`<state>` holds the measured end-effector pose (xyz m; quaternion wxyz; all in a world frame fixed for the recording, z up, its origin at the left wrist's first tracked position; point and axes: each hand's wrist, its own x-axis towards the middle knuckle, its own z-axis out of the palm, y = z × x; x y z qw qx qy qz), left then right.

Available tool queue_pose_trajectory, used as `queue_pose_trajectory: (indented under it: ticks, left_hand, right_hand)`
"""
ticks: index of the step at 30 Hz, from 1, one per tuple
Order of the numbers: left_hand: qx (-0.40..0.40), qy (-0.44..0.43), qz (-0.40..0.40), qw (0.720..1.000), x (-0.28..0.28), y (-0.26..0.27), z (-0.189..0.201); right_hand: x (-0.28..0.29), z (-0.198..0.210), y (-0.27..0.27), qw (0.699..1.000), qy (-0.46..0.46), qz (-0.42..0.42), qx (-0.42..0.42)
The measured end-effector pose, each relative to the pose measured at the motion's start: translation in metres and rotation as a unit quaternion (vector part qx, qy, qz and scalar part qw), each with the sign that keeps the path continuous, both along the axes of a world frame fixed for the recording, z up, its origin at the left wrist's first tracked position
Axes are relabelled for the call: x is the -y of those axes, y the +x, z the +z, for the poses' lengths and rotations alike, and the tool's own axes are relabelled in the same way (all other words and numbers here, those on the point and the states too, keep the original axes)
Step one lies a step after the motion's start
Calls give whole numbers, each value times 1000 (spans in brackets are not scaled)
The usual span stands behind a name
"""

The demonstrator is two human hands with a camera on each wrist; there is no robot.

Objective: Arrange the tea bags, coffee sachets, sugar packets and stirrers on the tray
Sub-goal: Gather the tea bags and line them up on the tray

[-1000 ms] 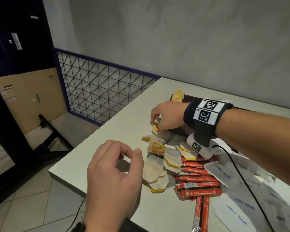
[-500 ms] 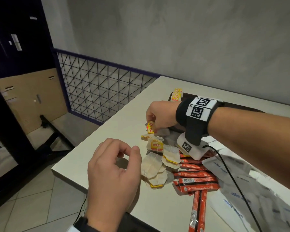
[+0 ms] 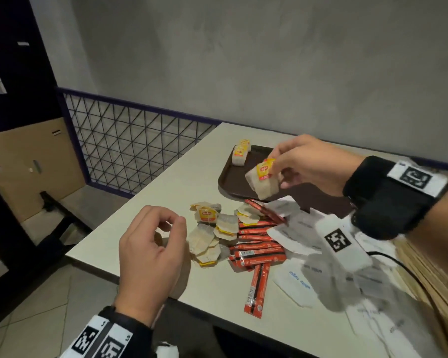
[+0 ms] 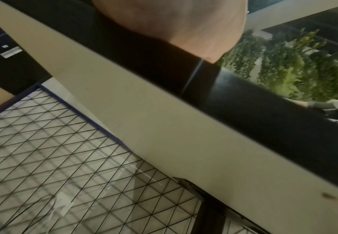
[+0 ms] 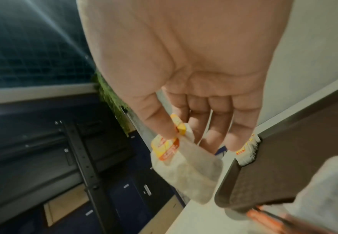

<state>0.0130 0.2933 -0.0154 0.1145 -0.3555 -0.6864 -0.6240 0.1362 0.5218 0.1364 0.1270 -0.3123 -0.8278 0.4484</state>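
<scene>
Paper tea bag hangs pinched in right hand above tray; left hand hovers loosely curled, empty. Right wrist view alone shows palm at 12 o'clock.

A plain grey plaster wall backs the pale table, whose top sits on a dark frame. Beside it runs a blue-framed wire-mesh railing, diamond-patterned. Beyond stand a dark door and a brown board panel. The floor is grey tile. Green foliage, perhaps artificial, shows blurred in the left wrist view.
</scene>
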Motion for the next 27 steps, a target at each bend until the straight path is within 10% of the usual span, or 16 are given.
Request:
queue_pose_trajectory:
  ticks: [10, 16, 27]
  left_hand:
    - [186, -70, -334, 922, -26, 134, 3]
    - [181, -119, -345, 913, -35, 139, 4]
    - [226, -83, -359, 902, -37, 138, 9]
  right_hand:
    - [76, -95, 141, 974, -183, -101, -82]
    - [96, -124, 156, 925, -242, -148, -253]
    - [105, -131, 161, 940, -150, -118, -281]
